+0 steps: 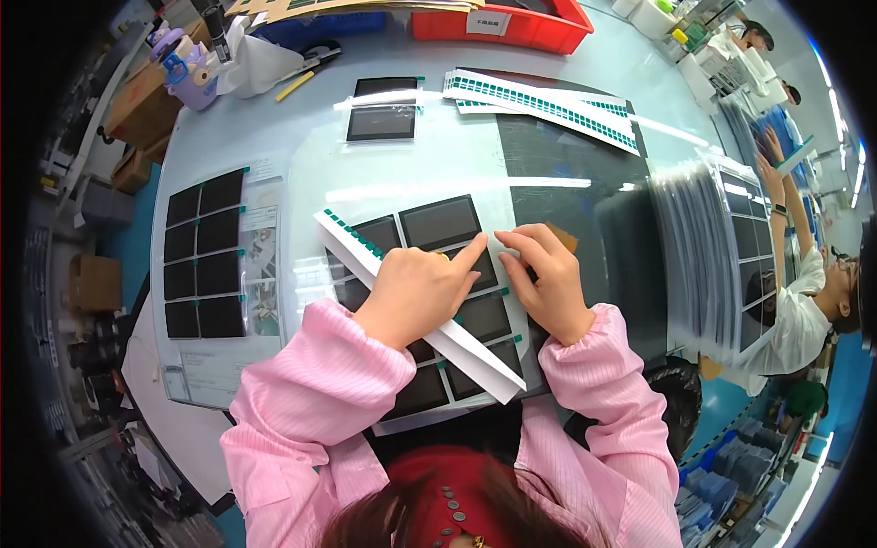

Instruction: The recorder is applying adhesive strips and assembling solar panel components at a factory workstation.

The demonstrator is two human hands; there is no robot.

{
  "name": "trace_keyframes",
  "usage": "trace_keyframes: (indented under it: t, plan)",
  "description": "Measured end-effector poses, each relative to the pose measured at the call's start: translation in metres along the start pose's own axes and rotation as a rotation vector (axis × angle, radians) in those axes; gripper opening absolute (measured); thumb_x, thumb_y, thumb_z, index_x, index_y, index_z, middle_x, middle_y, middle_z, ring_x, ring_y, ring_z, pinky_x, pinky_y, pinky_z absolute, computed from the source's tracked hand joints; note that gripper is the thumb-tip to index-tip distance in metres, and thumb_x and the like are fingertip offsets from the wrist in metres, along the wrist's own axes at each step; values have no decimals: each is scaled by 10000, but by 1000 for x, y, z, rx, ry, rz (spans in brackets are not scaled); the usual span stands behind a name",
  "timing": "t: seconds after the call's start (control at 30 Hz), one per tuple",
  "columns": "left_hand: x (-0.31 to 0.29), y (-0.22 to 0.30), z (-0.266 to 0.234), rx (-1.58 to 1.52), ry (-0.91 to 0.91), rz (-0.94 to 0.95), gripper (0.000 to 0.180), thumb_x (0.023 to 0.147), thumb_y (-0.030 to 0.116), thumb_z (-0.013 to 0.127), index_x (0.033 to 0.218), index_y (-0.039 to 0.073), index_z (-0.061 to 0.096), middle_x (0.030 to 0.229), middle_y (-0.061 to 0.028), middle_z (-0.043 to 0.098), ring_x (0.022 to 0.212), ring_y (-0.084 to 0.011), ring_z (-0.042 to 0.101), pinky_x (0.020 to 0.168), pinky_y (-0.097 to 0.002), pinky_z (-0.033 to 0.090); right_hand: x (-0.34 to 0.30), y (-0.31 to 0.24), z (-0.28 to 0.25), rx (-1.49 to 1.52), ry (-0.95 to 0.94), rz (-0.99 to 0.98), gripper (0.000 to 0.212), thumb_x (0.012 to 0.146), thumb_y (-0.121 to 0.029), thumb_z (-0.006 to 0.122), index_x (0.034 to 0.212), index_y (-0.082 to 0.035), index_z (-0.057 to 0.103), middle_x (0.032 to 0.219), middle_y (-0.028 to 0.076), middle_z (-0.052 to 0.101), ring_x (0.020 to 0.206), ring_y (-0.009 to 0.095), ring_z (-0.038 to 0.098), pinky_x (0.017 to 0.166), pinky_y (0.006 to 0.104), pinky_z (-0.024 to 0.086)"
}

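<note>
My left hand (418, 290) is over a tray of dark flat screens (440, 221), its index finger stretched toward a screen's upper right corner. Its other fingers curl over a white paper strip with green tabs (351, 234), which slants beneath the hand and comes out below the wrist. Just right of that fingertip is my right hand (552, 283), thumb and index a little apart, with nothing visible between them. Small green tabs stick out at the edges of several lower screens. Part of the tray is hidden by my hands and sleeves.
At the left lies another tray of dark screens (205, 260). Two screens (382, 123) and more tab strips (548, 105) lie farther back, before a red bin (502, 29). A stack of clear trays (703, 260) stands at the right, where a co-worker's hands (772, 173) reach.
</note>
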State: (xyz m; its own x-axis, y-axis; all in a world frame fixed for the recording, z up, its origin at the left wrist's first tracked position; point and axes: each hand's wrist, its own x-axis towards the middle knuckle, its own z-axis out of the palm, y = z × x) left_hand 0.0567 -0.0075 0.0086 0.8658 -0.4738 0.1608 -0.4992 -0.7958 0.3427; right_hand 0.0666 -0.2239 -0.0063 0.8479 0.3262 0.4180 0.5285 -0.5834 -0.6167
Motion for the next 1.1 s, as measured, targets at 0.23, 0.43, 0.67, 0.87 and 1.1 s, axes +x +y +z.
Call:
trace_keyframes:
  t: [0.23, 0.43, 0.67, 0.87, 1.1]
  plan:
    - [-13, -1, -3, -99, 91, 59, 398, 906, 237, 738, 1290, 143, 686, 603, -63, 643, 504, -262, 631, 483, -383, 471, 10, -1, 0, -59, -36, -73, 260, 821, -10, 780, 1071, -47, 722, 952, 95, 683, 730, 228, 677, 625, 319, 527]
    - [-8, -7, 0, -118, 225, 37, 379, 892, 152, 745, 1265, 121, 688, 563, -55, 592, 474, -245, 607, 466, -374, 453, 19, 0, 8, -117, -70, -132, 173, 791, -44, 804, 914, -47, 682, 845, 75, 665, 709, 227, 679, 601, 324, 512]
    - [-2, -15, 0, -151, 420, 5, 324, 887, 77, 729, 1204, 148, 727, 529, -46, 526, 424, -226, 548, 433, -362, 399, 18, -22, 7, 154, -101, -19, 81, 850, -13, 748, 887, -25, 677, 790, 71, 625, 620, 172, 608, 558, 293, 468]
    - [0, -15, 0, -150, 439, 67, 352, 882, 85, 706, 1233, 81, 673, 522, -8, 526, 418, -192, 555, 419, -342, 422, 17, -39, 8, 422, -413, 101, 96, 864, -30, 738, 848, -17, 645, 753, 65, 599, 553, 155, 539, 508, 290, 411]
    - [-3, -16, 7, -210, 378, 4, 433, 864, 44, 713, 1288, 124, 682, 519, -37, 525, 421, -217, 556, 426, -356, 407, 25, -35, 0, 483, -573, 140, 82, 864, -42, 736, 843, -27, 658, 713, 32, 608, 558, 114, 536, 507, 286, 410]
